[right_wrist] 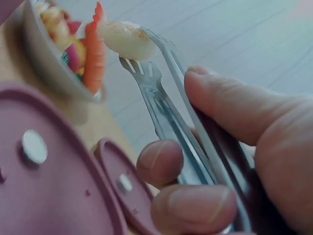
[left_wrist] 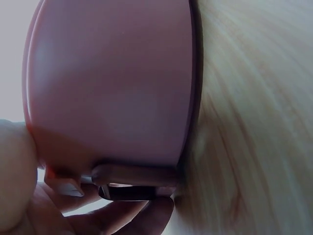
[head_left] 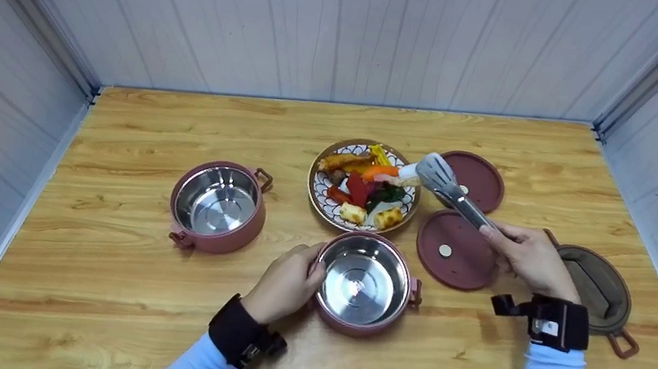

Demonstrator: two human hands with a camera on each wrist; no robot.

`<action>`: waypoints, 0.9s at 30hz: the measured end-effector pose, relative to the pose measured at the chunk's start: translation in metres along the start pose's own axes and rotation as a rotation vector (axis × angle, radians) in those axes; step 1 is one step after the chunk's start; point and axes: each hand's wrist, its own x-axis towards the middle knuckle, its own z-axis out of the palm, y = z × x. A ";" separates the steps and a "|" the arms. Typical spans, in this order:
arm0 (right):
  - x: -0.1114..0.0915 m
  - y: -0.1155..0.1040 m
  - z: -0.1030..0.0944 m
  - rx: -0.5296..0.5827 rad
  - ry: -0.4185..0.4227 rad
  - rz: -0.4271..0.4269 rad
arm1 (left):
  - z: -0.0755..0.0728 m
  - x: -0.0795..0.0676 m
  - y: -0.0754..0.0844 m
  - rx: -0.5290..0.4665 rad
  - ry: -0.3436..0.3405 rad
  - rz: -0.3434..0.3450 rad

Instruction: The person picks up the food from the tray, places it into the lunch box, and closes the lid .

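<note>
My left hand [head_left: 284, 280] grips a pink pot [head_left: 357, 288] by its left side; the thumb lies at the rim, and in the left wrist view the fingers are curled around the brown handle [left_wrist: 134, 174]. Bare steel lines the pot. My right hand [head_left: 533, 262] squeezes metal tongs [head_left: 464, 206], which pinch a pale, lightly browned piece of food [right_wrist: 128, 41] between their slotted tips. That piece is over the right edge of a patterned plate [head_left: 314, 203], close to an orange food piece [right_wrist: 94, 58]. Several other colourful food pieces lie on the plate.
A second pink pot [head_left: 220, 203] with a steel inside stands to the left. Two round dark-pink lids [head_left: 484, 177] lie right of the plate. A dark oval bag or holder with brown handles [head_left: 600, 283] sits beyond the right hand, partly hidden by it. Walls enclose the table [head_left: 101, 307].
</note>
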 end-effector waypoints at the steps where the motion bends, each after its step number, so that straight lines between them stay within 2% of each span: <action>1: -0.001 -0.002 0.000 0.026 0.003 -0.010 | -0.001 0.000 0.000 -0.001 -0.001 0.001; 5: -0.009 -0.012 -0.001 0.099 0.013 -0.061 | -0.006 0.000 -0.002 0.011 -0.002 -0.003; 8: -0.016 -0.021 -0.001 0.075 0.015 -0.083 | -0.012 0.001 -0.003 -0.020 -0.030 -0.037; 13: -0.030 -0.039 -0.002 -0.070 -0.012 -0.092 | -0.021 0.001 -0.004 -0.187 -0.116 -0.113; 16: -0.038 -0.052 -0.005 -0.191 -0.044 -0.097 | -0.024 0.000 -0.005 -0.243 -0.138 -0.128; 19: -0.047 -0.064 -0.007 -0.318 -0.089 -0.103 | -0.025 0.000 -0.004 -0.246 -0.148 -0.133; 22: -0.055 -0.075 -0.007 -0.406 -0.135 -0.147 | -0.025 0.001 -0.004 -0.222 -0.149 -0.128; 27: -0.065 -0.097 -0.005 -0.587 -0.187 -0.285 | -0.025 0.001 -0.004 -0.202 -0.151 -0.108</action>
